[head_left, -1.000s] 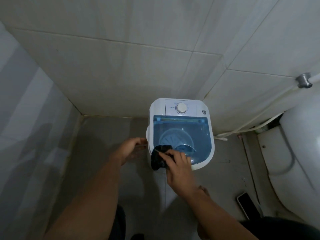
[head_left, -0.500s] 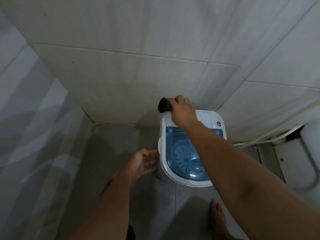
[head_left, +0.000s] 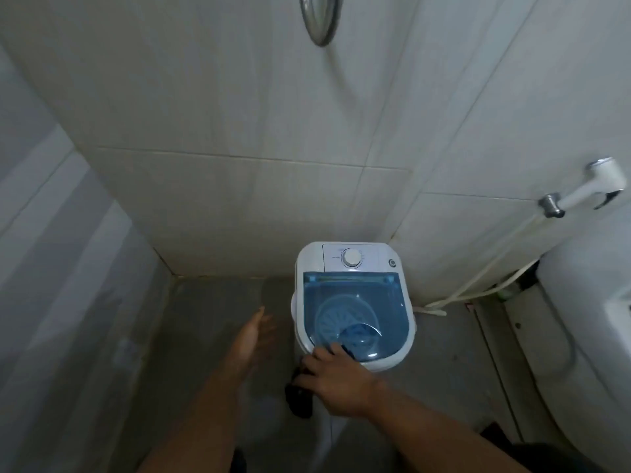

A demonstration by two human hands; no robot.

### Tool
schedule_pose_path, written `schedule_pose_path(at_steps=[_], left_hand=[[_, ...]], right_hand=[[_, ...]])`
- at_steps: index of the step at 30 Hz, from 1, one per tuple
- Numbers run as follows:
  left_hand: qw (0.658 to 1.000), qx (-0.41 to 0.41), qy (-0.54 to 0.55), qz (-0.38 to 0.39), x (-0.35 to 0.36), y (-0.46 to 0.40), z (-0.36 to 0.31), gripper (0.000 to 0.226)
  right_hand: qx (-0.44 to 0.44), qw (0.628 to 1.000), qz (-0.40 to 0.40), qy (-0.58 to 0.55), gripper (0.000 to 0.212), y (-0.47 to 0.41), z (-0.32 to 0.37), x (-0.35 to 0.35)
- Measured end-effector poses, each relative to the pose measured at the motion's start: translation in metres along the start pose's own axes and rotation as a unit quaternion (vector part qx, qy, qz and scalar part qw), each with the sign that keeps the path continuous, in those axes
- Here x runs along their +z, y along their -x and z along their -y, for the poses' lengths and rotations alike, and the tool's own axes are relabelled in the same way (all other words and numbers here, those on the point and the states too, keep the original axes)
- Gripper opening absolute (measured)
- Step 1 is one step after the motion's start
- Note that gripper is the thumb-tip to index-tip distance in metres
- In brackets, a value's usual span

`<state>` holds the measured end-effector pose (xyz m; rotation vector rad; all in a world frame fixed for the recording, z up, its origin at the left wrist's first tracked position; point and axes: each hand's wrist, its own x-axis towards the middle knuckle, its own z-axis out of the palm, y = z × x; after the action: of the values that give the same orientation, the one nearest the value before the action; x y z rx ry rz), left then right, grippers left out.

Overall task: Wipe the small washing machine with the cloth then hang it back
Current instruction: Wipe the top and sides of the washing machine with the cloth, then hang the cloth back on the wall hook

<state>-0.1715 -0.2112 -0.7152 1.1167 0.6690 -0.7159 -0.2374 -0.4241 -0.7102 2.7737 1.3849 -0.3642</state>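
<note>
A small white washing machine [head_left: 309, 268] with a clear blue lid [head_left: 355, 302] and a round dial stands on the floor against the tiled wall. My right hand [head_left: 336, 380] rests at the machine's near left edge and grips a dark cloth [head_left: 300, 399], which hangs down past the rim. My left hand [head_left: 254, 339] hovers just left of the machine, blurred, with fingers apart and nothing in it.
A toilet [head_left: 587, 336] stands at the right, with a bidet sprayer [head_left: 594, 186] on the wall and its hose running down behind it. A metal loop [head_left: 319, 18] hangs at the top. Tiled walls close in on the left and back.
My right hand has drawn the cloth back from the machine's far left corner to its near left edge. The camera view has pulled back and tilted up.
</note>
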Motion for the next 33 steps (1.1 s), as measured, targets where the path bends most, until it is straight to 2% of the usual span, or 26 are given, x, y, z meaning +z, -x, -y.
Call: schedule_pose_path(at_steps=[1,3,5,8,10,13,16,19,21,28,31,33], left_hand=[[0.997,0.021,-0.055,-0.057,0.002,0.010,0.001,0.050],[0.990,0.037,-0.112,-0.072,0.014,0.040,-0.002,0.058],[0.988,0.050,-0.131,-0.067,0.028,0.074,-0.005,0.054],[0.978,0.096,-0.182,-0.026,0.051,0.125,-0.007,0.045],[0.973,0.123,-0.197,0.016,0.068,0.155,-0.008,0.042],[0.962,0.160,-0.192,0.106,0.095,0.198,-0.019,0.044],[0.946,0.237,-0.180,0.130,0.122,0.238,-0.043,0.027],[0.930,0.309,-0.178,0.092,0.139,0.278,-0.071,0.014],[0.912,0.355,-0.199,0.061,0.146,0.304,-0.090,0.019],[0.838,0.486,-0.247,0.009,0.140,0.386,-0.163,0.028],[0.807,0.528,-0.265,-0.013,0.130,0.423,-0.196,0.027],[0.785,0.553,-0.279,-0.012,0.128,0.447,-0.217,0.024]], right_hand=[[0.018,0.999,0.024,-0.016,0.049,0.015,0.003,0.003],[0.095,0.986,0.008,-0.137,0.046,0.047,0.007,-0.005],[0.204,0.921,-0.051,-0.327,0.037,0.074,0.017,-0.030],[0.307,0.808,-0.182,-0.469,0.023,0.100,0.025,-0.078],[0.322,0.753,-0.242,-0.520,0.017,0.110,0.026,-0.112],[0.318,0.692,-0.311,-0.569,0.011,0.117,0.031,-0.167],[0.290,0.644,-0.349,-0.616,0.010,0.124,0.041,-0.227],[0.265,0.652,-0.374,-0.604,0.012,0.132,0.045,-0.276],[0.259,0.667,-0.392,-0.578,0.016,0.137,0.045,-0.304],[0.241,0.680,-0.481,-0.498,0.015,0.146,0.036,-0.405],[0.250,0.695,-0.487,-0.466,0.023,0.146,0.031,-0.449],[0.246,0.725,-0.463,-0.446,0.034,0.143,0.031,-0.477]])
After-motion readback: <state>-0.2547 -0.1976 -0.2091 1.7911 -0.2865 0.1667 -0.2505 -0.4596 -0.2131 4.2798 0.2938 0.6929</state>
